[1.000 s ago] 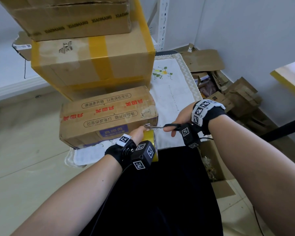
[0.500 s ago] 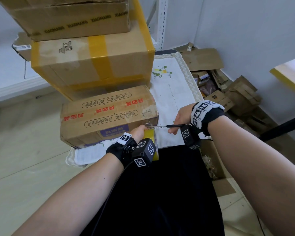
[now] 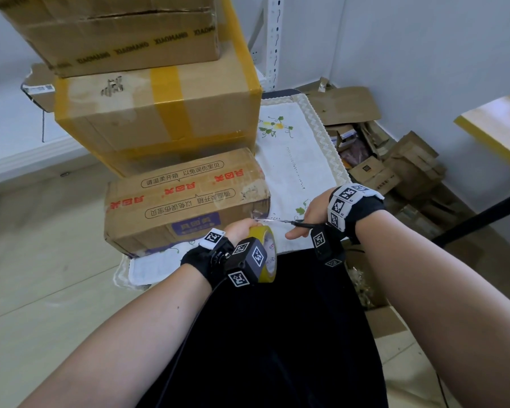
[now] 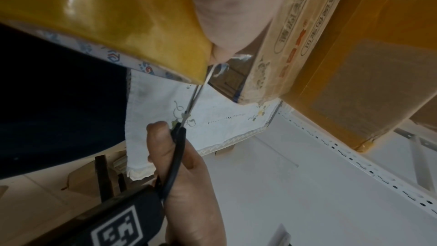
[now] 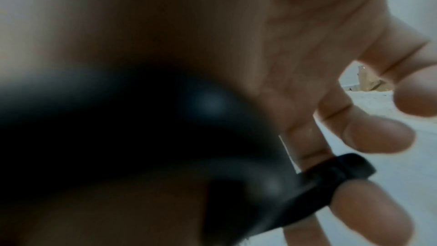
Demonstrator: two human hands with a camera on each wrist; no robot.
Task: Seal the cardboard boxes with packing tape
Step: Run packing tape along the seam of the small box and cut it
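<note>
A flat cardboard box (image 3: pixel 186 198) with red and black print lies on the white cloth, under a stack of bigger boxes. My left hand (image 3: pixel 242 228) holds a yellow roll of packing tape (image 3: pixel 267 251) close to the box's near right corner; the roll (image 4: pixel 106 16) fills the left wrist view. A short strip of clear tape (image 3: pixel 259 216) runs from the roll to that corner. My right hand (image 3: pixel 306 219) grips black-handled scissors (image 3: pixel 292 222) with the blades closed on the strip. The scissors (image 4: pixel 189 111) and their black handle loop (image 5: pixel 331 171) show in the wrist views.
Two taller boxes (image 3: pixel 159 107) with yellow tape stand stacked behind the flat one. The embroidered white cloth (image 3: pixel 295 154) covers the table to the right. Flattened cardboard scraps (image 3: pixel 389 166) pile on the floor at right, beside a metal shelf post (image 3: pixel 273 39).
The scissor blades have closed on the tape strip. The tape roll has tilted up into fuller view in my left hand; my right hand shifted slightly right.
</note>
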